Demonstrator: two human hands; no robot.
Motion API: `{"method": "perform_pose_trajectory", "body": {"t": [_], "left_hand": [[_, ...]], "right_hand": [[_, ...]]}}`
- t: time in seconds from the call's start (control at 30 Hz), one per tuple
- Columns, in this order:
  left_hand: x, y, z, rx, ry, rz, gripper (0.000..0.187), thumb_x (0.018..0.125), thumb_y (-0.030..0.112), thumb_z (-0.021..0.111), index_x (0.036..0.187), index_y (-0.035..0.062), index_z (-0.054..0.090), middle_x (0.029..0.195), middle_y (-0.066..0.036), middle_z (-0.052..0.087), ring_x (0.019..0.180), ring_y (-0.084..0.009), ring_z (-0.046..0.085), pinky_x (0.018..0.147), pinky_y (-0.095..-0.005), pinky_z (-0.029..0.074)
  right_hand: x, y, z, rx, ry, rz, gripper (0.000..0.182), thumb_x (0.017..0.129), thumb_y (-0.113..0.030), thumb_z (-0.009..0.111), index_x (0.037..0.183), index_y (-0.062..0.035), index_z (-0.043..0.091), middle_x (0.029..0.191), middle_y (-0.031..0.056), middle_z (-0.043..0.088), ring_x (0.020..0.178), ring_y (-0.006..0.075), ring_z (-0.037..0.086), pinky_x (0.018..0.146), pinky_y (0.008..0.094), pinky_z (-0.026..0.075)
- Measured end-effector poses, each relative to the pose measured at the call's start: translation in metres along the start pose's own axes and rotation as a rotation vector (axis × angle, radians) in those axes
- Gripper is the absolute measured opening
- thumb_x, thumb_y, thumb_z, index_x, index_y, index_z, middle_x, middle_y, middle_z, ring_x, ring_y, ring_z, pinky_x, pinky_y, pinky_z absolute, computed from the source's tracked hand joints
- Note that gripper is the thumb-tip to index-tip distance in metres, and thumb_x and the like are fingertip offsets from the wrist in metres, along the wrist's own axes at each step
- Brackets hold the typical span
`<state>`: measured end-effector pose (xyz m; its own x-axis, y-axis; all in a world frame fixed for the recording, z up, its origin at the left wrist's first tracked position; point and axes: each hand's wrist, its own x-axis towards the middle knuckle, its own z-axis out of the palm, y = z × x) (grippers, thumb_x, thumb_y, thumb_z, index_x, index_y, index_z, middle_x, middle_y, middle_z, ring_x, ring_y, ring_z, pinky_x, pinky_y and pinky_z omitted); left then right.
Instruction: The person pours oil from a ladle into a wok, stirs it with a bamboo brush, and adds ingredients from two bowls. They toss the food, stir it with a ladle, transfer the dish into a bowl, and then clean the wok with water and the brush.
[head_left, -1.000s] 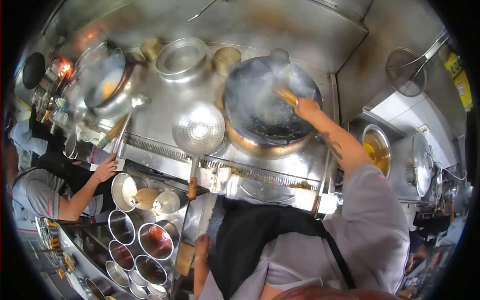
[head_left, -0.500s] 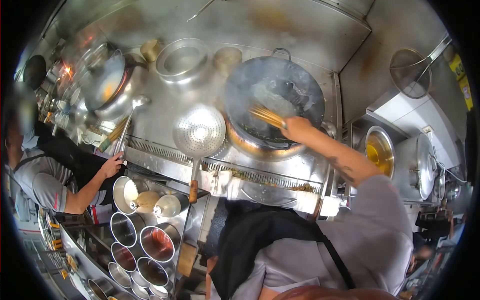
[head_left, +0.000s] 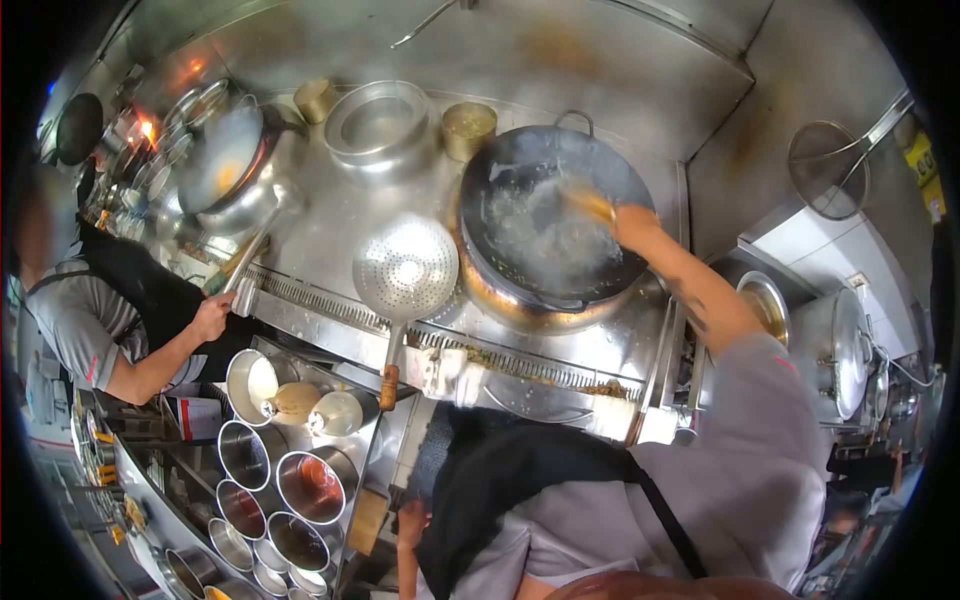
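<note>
My right hand (head_left: 636, 222) is shut on a bamboo brush (head_left: 592, 205), whose bristles press into the right side of a big dark wok (head_left: 520, 160). Steam and foamy water fill the wok's middle. The wok sits in a brass-coloured burner ring (head_left: 530, 310) on the steel range. My left hand (head_left: 408, 520) hangs low beside my black apron, close to the edge of the seasoning counter; its fingers are too small to read.
A perforated skimmer (head_left: 405, 268) lies left of the wok. A co-worker's hand (head_left: 212, 315) grips a ladle handle near a second wok (head_left: 225, 165). Seasoning bowls (head_left: 305, 480) stand lower left, an oil pot (head_left: 765, 305) to the right, and a steel basin (head_left: 378, 120) behind.
My right hand swept the brush from the wok's far right to its near middle, then back to the right. My left hand dropped a little lower. The co-worker shifted along the range.
</note>
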<state>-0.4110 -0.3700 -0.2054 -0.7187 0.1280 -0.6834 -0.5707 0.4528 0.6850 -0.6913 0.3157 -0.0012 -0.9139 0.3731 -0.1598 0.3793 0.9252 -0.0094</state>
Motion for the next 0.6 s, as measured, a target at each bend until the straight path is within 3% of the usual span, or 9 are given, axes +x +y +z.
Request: {"method": "perform_pose_trajectory", "body": {"t": [0.07, 0.13, 0.17, 0.27, 0.37, 0.43, 0.47, 0.53, 0.6], "left_hand": [[0.006, -0.011, 0.003, 0.13, -0.069, 0.025, 0.03, 0.096, 0.026, 0.047, 0.084, 0.0026, 0.061, 0.067, -0.004, 0.057, 0.058, -0.0114, 0.058, 0.048, -0.0273, 0.046], [0.025, -0.044, 0.002, 0.292, -0.019, 0.399, 0.029, 0.094, 0.024, 0.048, 0.08, 0.0033, 0.061, 0.069, -0.005, 0.06, 0.057, -0.0124, 0.059, 0.048, -0.0286, 0.047], [0.022, -0.034, 0.002, 0.294, -0.015, 0.406, 0.029, 0.094, 0.024, 0.048, 0.08, 0.0033, 0.061, 0.069, -0.005, 0.06, 0.057, -0.0124, 0.059, 0.048, -0.0286, 0.047], [-0.016, 0.02, 0.002, -0.045, 0.04, 0.041, 0.026, 0.093, 0.022, 0.049, 0.078, 0.0031, 0.06, 0.068, -0.006, 0.061, 0.056, -0.0133, 0.059, 0.048, -0.0289, 0.046], [-0.012, -0.005, -0.01, -0.052, 0.073, -0.063, 0.024, 0.093, 0.021, 0.051, 0.081, 0.0015, 0.059, 0.068, -0.006, 0.061, 0.057, -0.0139, 0.06, 0.047, -0.0288, 0.046], [0.022, -0.069, -0.018, 0.473, 0.002, 0.468, 0.024, 0.093, 0.021, 0.051, 0.085, 0.0005, 0.061, 0.069, -0.007, 0.061, 0.057, -0.013, 0.059, 0.047, -0.0268, 0.045], [0.02, -0.052, -0.011, 0.47, -0.006, 0.468, 0.024, 0.093, 0.021, 0.051, 0.085, 0.0005, 0.061, 0.069, -0.007, 0.061, 0.057, -0.013, 0.059, 0.047, -0.0268, 0.045], [0.003, 0.027, 0.003, 0.201, 0.029, 0.041, 0.024, 0.094, 0.02, 0.051, 0.085, 0.0007, 0.062, 0.07, -0.007, 0.061, 0.056, -0.0128, 0.057, 0.046, -0.0269, 0.044], [0.006, 0.037, 0.007, 0.078, 0.042, -0.11, 0.024, 0.094, 0.02, 0.051, 0.084, 0.001, 0.062, 0.069, -0.006, 0.061, 0.055, -0.0127, 0.056, 0.046, -0.027, 0.043]], "right_hand": [[0.019, -0.002, 0.021, 0.007, -0.011, 0.094, 0.032, 0.083, -0.032, 0.061, 0.102, -0.0062, 0.066, 0.09, 0.0201, 0.068, 0.086, 0.0401, 0.065, 0.079, 0.0479, 0.052], [0.004, -0.011, 0.051, 0.107, 0.082, 0.011, 0.034, 0.082, -0.033, 0.062, 0.102, -0.0065, 0.066, 0.093, 0.02, 0.068, 0.087, 0.0393, 0.065, 0.079, 0.047, 0.052], [-0.03, -0.015, 0.032, 0.114, 0.013, -0.013, 0.036, 0.081, -0.034, 0.062, 0.105, -0.0069, 0.066, 0.096, 0.0205, 0.068, 0.088, 0.038, 0.065, 0.08, 0.0469, 0.052], [-0.038, 0.031, 0.03, 0.136, 0.137, -0.02, 0.034, 0.083, -0.032, 0.059, 0.101, -0.0049, 0.067, 0.092, 0.0196, 0.068, 0.085, 0.0396, 0.066, 0.079, 0.0481, 0.052], [0.019, 0.009, 0.013, 0.294, 0.09, 0.04, 0.036, 0.081, -0.034, 0.062, 0.103, -0.0054, 0.067, 0.086, 0.0193, 0.068, 0.081, 0.0386, 0.066, 0.075, 0.0469, 0.053], [0.043, -0.032, 0.004, 0.523, -0.087, 0.095, 0.04, 0.081, -0.036, 0.065, 0.107, -0.0065, 0.067, 0.079, 0.02, 0.068, 0.075, 0.038, 0.066, 0.07, 0.0459, 0.053], [0.04, -0.057, 0.008, 0.509, -0.077, 0.023, 0.04, 0.08, -0.036, 0.065, 0.106, -0.0054, 0.067, 0.077, 0.0204, 0.067, 0.073, 0.0375, 0.066, 0.07, 0.045, 0.053], [0.019, -0.073, 0.02, 0.489, -0.081, -0.039, 0.04, 0.08, -0.035, 0.065, 0.105, -0.0043, 0.068, 0.076, 0.0209, 0.067, 0.071, 0.0371, 0.066, 0.07, 0.0442, 0.053], [-0.004, -0.081, 0.018, 0.286, -0.094, -0.299, 0.041, 0.078, -0.035, 0.065, 0.103, -0.0025, 0.068, 0.074, 0.0195, 0.067, 0.07, 0.0346, 0.066, 0.07, 0.042, 0.053]]}}
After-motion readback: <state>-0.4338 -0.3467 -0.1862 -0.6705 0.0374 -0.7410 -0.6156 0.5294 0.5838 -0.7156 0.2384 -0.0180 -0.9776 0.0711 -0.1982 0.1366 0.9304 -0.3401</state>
